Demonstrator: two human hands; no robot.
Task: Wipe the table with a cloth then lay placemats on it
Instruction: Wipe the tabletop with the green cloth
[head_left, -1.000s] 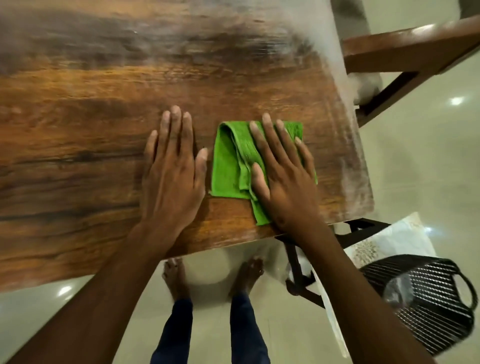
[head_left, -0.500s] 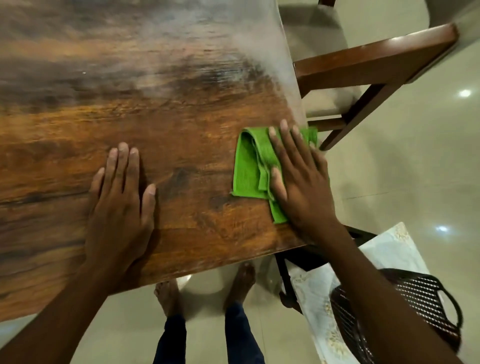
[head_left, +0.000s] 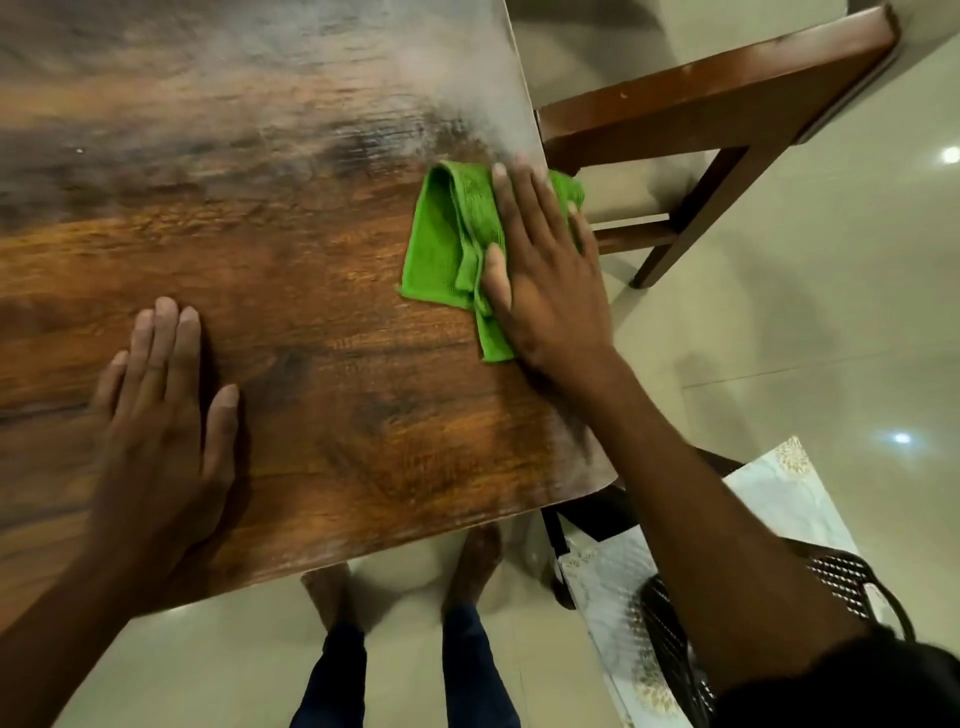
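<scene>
A folded green cloth (head_left: 445, 235) lies at the right edge of the dark wooden table (head_left: 291, 218), one corner hanging past the rim. My right hand (head_left: 545, 275) presses flat on it with straight fingers, covering its right half. Flat on the bare wood near the front edge rests my left hand (head_left: 161, 415), fingers together and holding nothing. A pale patterned placemat (head_left: 779, 499) lies low at the right, beneath a black mesh basket (head_left: 841, 577) and partly hidden by my right forearm.
A brown wooden chair (head_left: 717, 114) with a pale seat stands close against the table's right edge. My bare feet (head_left: 467, 561) stand on the glossy tiled floor (head_left: 831, 312) just in front of the table.
My right hand has slid the cloth rightward and away from me to the table's right edge. The left hand stayed flat on the wood, now far apart from the cloth.
</scene>
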